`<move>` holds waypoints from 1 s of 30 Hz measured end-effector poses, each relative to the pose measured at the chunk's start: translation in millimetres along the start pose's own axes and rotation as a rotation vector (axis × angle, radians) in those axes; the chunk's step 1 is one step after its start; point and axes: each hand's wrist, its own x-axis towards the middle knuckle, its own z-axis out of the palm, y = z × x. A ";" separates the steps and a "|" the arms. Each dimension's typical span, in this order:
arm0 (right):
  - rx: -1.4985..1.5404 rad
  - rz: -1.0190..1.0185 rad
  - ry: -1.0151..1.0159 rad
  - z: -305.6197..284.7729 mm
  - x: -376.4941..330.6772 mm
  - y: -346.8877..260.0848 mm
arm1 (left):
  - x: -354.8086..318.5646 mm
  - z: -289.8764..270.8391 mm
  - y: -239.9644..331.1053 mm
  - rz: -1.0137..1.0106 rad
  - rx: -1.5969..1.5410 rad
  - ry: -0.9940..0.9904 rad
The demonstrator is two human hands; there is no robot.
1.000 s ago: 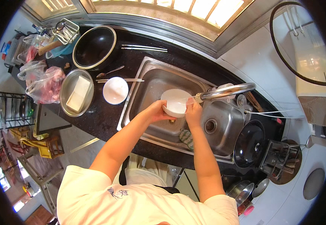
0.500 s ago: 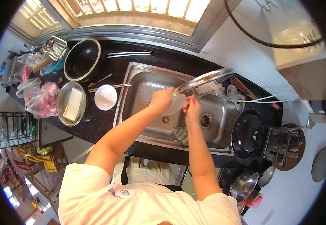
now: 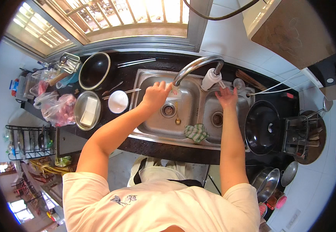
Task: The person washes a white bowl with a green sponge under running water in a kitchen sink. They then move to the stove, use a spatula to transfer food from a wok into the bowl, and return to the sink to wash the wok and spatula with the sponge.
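My left hand [image 3: 157, 94] is closed at the end of the curved metal faucet [image 3: 195, 63], over the left basin. A thin see-through plastic piece [image 3: 175, 92] with a printed patch hangs from its fingers; I cannot tell if it is a bag. Spread fingers and an upturned palm show on my right hand [image 3: 226, 98], which holds nothing. It reaches over the right basin, close to a white bottle-like cylinder [image 3: 211, 79] by the faucet's base. A green-and-white cloth [image 3: 197, 133] lies over the divider at the front of the metal sink [image 3: 148, 129].
Left of the sink are a white bowl [image 3: 118, 101], a metal dish [image 3: 77, 116] holding a pale block, bagged meat [image 3: 64, 110] and a dark basin [image 3: 94, 71]. Chopsticks [image 3: 136, 62] lie behind. A black lid [image 3: 261, 123] and a wire rack [image 3: 295, 135] stand right.
My hands have moved apart. The right one has let go of the plastic and opened by the white cylinder, while the left has shifted left with the plastic. The view has also shifted.
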 end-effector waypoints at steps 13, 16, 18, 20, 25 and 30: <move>-1.368 -0.306 -0.579 9.0 -123.4 147.3 | -38.7 -45.5 -9.3 0.105 -0.047 -0.069; -1.615 -0.586 -0.508 32.4 -145.9 180.5 | -49.2 -59.1 -21.6 0.270 -0.074 0.033; -1.810 -0.869 -0.381 39.9 -160.6 179.6 | -50.6 -72.4 -29.4 0.433 -0.152 0.162; -1.951 -1.106 -0.252 49.2 -189.6 173.5 | -56.8 -70.6 -45.8 0.512 -0.328 0.292; -2.048 -1.242 0.058 50.6 -225.3 201.9 | -85.7 -48.0 -73.4 0.141 -0.512 -0.076; -1.663 -1.730 0.337 48.0 -283.7 203.7 | -82.5 -70.3 -59.8 0.481 -0.713 0.237</move>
